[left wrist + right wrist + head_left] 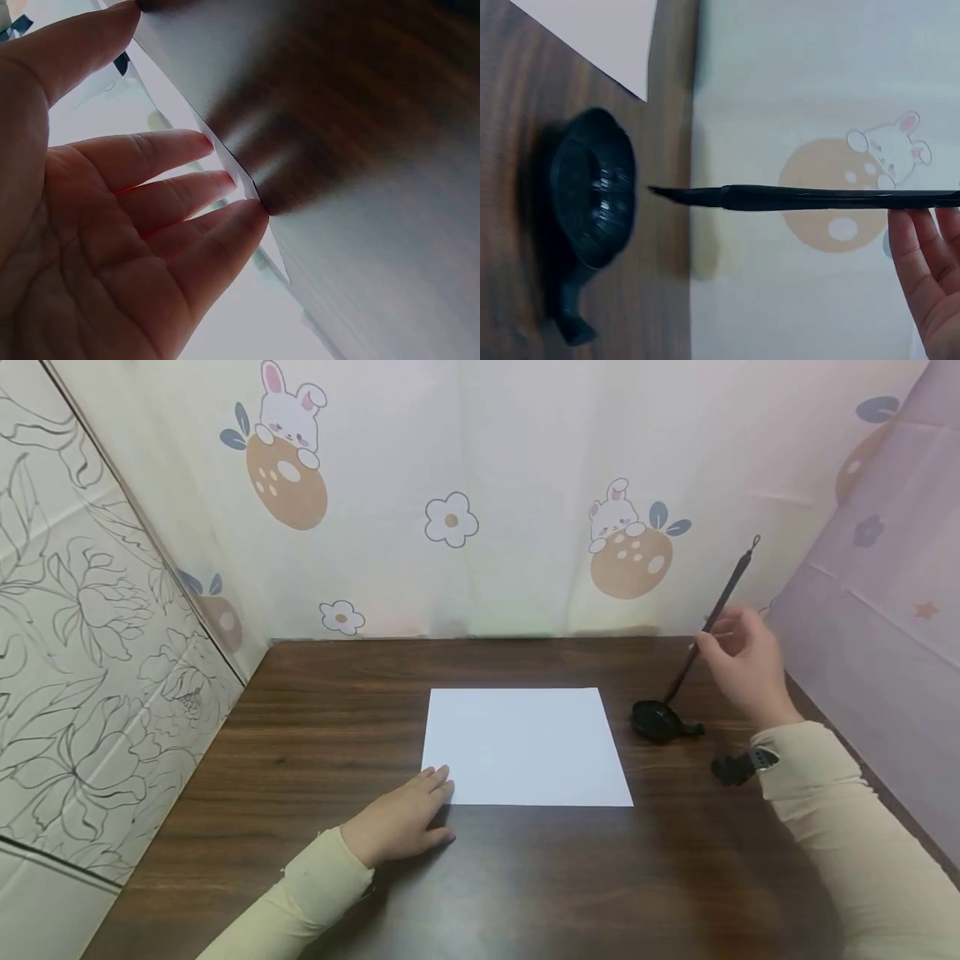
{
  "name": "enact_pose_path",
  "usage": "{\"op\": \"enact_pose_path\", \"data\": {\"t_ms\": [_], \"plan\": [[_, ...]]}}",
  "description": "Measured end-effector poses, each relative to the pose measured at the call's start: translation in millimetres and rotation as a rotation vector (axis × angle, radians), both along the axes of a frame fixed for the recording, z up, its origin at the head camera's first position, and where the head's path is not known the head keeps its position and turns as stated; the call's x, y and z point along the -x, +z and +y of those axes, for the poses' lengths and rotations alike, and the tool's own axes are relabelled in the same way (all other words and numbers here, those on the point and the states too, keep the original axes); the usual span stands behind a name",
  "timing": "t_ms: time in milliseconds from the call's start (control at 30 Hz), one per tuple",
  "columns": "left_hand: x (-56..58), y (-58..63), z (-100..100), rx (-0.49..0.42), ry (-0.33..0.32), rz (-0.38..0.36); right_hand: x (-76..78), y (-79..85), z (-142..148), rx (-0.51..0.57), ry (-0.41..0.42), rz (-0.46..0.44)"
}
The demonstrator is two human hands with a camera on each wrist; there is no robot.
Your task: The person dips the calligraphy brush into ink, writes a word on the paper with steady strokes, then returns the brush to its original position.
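In my right hand (745,664) I pinch a dark calligraphy brush (723,597) partway up its handle, tilted with its looped end up to the right. Its black, slightly bent tip (686,196) points down, close over a small black ink dish (654,720) with a short handle. The right wrist view shows a gap between tip and dish (592,187). My left hand (401,818) rests at the lower left corner of a blank white sheet of paper (528,747). Its fingers (214,244) are extended, with fingertips on the paper's edge and the thumb spread apart.
The dark wooden table (322,727) runs back to a light curtain (525,435) printed with rabbits and flowers. On the left stands a panel (82,635) with flower line drawings; a lilac curtain (892,543) hangs at the right. A black wrist camera (735,768) sits by my right cuff.
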State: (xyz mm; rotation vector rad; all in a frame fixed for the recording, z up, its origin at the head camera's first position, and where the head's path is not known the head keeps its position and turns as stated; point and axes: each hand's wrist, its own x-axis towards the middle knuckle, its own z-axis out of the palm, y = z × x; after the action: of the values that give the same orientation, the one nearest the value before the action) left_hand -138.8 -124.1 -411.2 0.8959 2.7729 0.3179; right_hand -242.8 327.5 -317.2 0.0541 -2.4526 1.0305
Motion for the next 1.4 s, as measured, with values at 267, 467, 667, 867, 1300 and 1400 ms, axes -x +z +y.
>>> {"op": "enact_pose_path", "data": {"t_ms": [267, 467, 667, 867, 1300, 1400], "plan": [[1.3, 0.4, 1, -0.004, 0.001, 0.004, -12.3, -21.2, -11, -0.055, 0.055, 0.029], [1.3, 0.8, 1, -0.001, 0.001, 0.003, -17.9, -33.0, -21, -0.07, 0.128, 0.042], [1.2, 0.5, 0, -0.001, -0.003, 0.002, -21.5, -38.8, -27, -0.075, 0.153, 0.019], [1.6, 0.1, -1, -0.003, -0.002, -0.001, -22.6, -41.7, -29, -0.07, 0.139, 0.003], [1.8, 0.1, -1, -0.01, 0.0, -0.01, -12.3, -40.5, -19, 0.095, 0.028, 0.022], [1.5, 0.7, -1, -0.01, 0.0, -0.01, -10.1, -38.2, -16, 0.125, 0.002, 0.032]]}}
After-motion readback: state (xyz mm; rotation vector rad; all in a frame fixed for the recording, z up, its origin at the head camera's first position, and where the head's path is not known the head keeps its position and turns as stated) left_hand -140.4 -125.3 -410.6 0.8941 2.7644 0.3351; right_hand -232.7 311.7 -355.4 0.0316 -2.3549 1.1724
